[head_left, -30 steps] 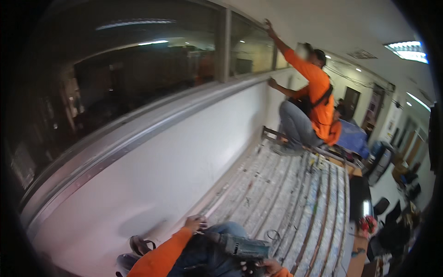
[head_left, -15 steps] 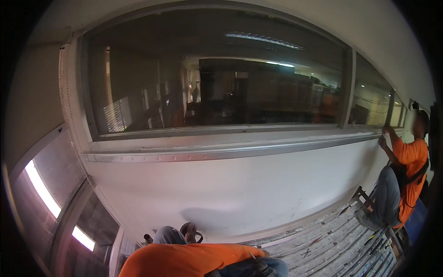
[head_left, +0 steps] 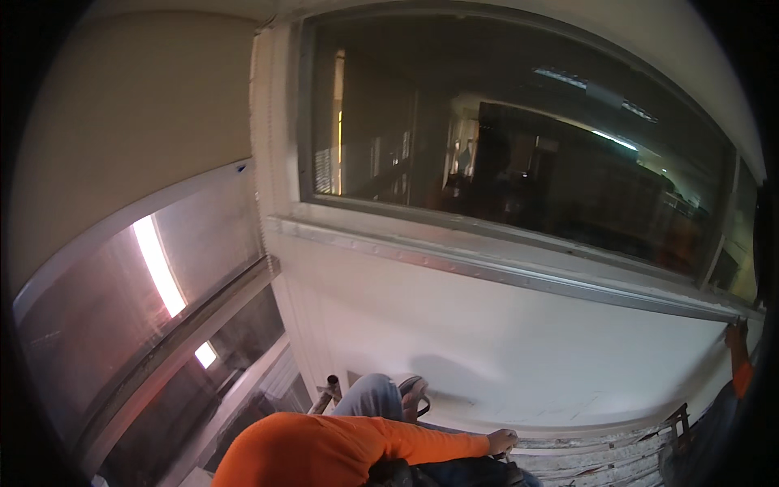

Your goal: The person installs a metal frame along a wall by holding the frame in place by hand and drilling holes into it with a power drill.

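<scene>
Smooth white wall [head_left: 503, 353] up front, left hand [head_left: 502, 441] has its grip curled, can't tell around what. Whitish paint-spattered slatted platform [head_left: 588, 457] beside it looks stiff, heavy; grab its edges.

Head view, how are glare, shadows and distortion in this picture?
Glare in the head view: light strips in the dark window pane; shadow in the head view: soft, on the white wall; distortion in the head view: the window frame bows at its top.
</scene>
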A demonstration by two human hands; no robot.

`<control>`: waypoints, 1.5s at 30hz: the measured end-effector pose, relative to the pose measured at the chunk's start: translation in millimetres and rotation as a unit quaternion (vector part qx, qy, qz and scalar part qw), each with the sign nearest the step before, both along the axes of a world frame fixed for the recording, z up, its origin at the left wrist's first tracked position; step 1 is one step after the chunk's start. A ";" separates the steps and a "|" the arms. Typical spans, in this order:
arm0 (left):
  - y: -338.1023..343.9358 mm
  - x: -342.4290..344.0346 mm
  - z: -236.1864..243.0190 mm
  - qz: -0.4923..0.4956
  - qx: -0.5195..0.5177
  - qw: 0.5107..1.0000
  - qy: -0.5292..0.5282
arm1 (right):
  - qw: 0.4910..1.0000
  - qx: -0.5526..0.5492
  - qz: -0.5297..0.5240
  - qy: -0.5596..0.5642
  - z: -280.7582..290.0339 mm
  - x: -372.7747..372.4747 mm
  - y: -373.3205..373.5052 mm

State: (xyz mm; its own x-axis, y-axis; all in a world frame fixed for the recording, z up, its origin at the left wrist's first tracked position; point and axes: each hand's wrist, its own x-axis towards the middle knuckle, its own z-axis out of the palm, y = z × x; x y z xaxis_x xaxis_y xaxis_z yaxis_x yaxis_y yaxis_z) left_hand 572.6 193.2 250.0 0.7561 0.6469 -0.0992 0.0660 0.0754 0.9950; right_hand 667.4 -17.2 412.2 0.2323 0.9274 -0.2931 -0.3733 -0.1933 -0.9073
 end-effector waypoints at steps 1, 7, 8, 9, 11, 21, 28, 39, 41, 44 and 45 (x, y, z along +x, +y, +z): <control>-6.1 -12.3 3.7 0.014 -0.004 1.000 -0.001 | 1.000 -0.004 -0.003 -0.004 2.3 -6.5 -0.7; -26.4 -40.7 70.2 0.034 -0.052 0.982 -0.176 | 0.997 -0.008 -0.067 -0.042 2.6 -15.7 -12.2; -41.9 -33.2 107.3 0.042 -0.185 0.975 -0.113 | 0.995 -0.008 -0.091 -0.049 3.7 -7.5 -23.3; -56.3 -40.7 143.5 -0.020 -0.215 0.973 -0.083 | 0.992 -0.005 -0.116 -0.056 3.7 -0.8 -33.2; -67.6 -60.0 163.6 -0.092 -0.220 0.967 -0.089 | 0.989 -0.004 -0.134 -0.064 -0.4 -1.1 -42.5; 30.0 -48.1 214.0 -0.042 0.090 0.994 -0.043 | 0.936 0.097 -0.322 -0.102 19.1 48.6 -166.5; 66.8 -49.3 334.3 0.133 0.510 0.849 -0.035 | 0.880 0.225 -0.387 -0.158 108.1 78.4 -164.8; 65.2 -19.4 429.8 0.162 0.752 0.446 0.456 | 0.872 0.190 -0.428 -0.143 105.3 94.6 -206.1; 101.7 -30.2 408.0 0.203 0.762 0.374 0.488 | 0.877 0.115 -0.445 -0.137 95.7 93.0 -203.2; 107.2 -22.2 405.1 0.247 0.763 0.441 0.402 | 0.870 0.151 -0.404 -0.240 124.5 109.9 -194.0; 116.8 -17.9 396.9 0.256 0.769 0.452 0.373 | 0.859 0.149 -0.400 -0.281 131.8 126.4 -190.4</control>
State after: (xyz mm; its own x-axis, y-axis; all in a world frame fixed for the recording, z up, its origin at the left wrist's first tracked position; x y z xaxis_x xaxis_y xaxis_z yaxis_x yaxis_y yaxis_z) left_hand 554.7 310.0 646.9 0.5948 0.4559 0.6621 0.7921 -0.4726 -0.3862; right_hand 793.8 -207.6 544.0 0.8578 0.4192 0.2974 0.2354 0.1939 -0.9523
